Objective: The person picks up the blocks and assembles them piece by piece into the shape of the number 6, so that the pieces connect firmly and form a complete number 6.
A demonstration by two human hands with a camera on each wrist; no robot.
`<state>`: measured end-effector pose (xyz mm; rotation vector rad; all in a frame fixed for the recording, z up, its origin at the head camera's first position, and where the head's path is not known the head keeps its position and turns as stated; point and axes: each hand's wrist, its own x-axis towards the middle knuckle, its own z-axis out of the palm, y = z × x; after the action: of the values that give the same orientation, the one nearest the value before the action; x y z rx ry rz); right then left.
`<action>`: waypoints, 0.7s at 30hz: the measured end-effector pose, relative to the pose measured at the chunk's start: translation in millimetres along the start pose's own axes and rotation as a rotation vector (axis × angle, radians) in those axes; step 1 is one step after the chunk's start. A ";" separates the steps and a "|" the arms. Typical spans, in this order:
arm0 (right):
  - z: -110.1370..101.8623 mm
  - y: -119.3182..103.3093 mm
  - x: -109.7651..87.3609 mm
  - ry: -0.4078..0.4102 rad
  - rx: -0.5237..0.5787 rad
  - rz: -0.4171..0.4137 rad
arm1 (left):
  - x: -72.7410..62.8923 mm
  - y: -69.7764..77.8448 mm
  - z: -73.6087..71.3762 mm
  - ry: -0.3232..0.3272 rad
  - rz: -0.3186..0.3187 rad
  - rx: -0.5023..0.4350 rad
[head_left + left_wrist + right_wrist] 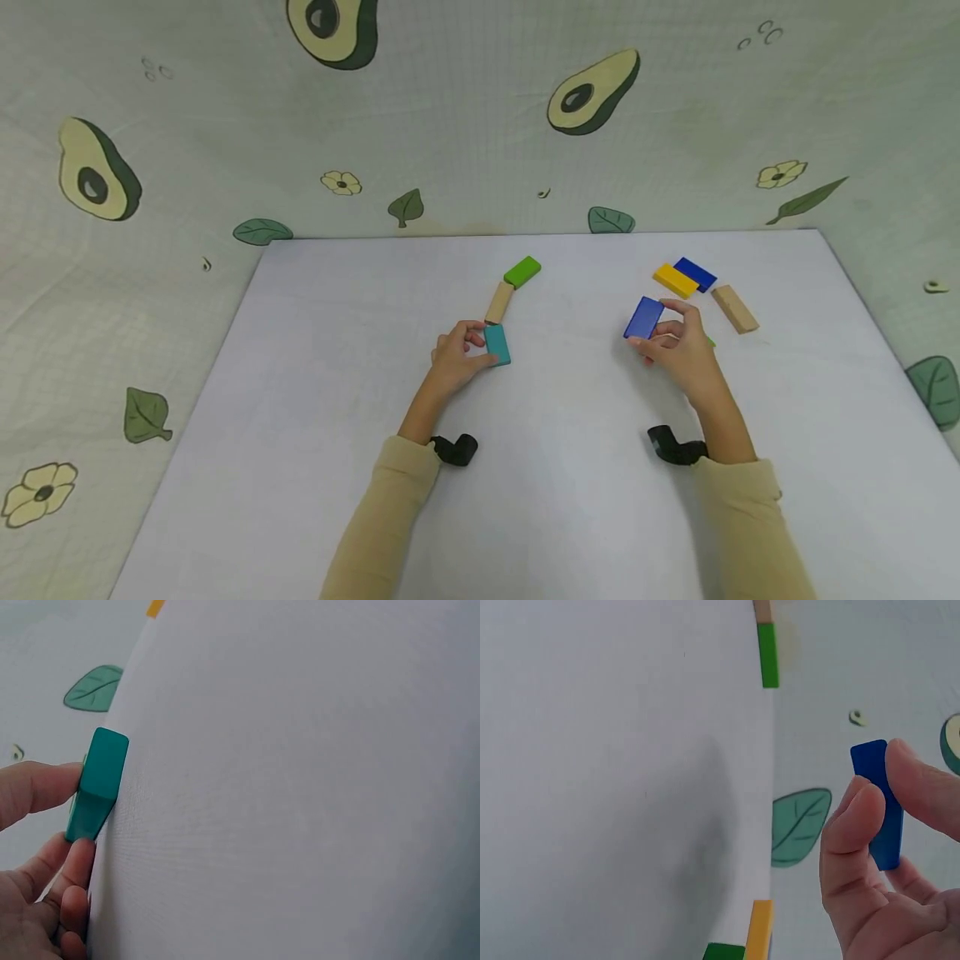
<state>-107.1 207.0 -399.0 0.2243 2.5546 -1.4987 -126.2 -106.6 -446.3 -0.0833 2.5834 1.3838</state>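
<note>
Plain pale-yellow long sleeves [378, 521], loose cuffs [408, 462], small black bent wrist devices [459, 452]

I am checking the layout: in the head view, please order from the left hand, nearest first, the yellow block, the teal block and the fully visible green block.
1. Teal block: pinched by the left hand, at its right side.
2. Green block: ahead and somewhat to the right.
3. Yellow block: well to the right, just beyond the right hand.

In the head view, the right hand [686, 354] hides most of a green block [712, 342]; both sleeves [381, 521] (beige) run off the bottom edge.
</note>
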 end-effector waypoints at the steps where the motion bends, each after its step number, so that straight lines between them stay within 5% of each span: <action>1: 3.1 -0.5 -0.7 -0.020 0.011 -0.008 | 0.3 -0.3 0.1 -0.001 -0.002 -0.001; 10: 33.6 -3.7 -8.8 -0.182 0.090 -0.119 | 2.5 -2.5 -1.4 -0.019 -0.012 -0.011; 21: 65.8 -2.9 -12.0 -0.362 -0.077 -0.208 | 3.0 -3.0 -3.5 -0.029 -0.017 -0.034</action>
<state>-91.4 147.6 -425.5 -0.3047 2.3888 -1.3528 -129.2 -111.0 -447.5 -0.0900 2.5303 1.4130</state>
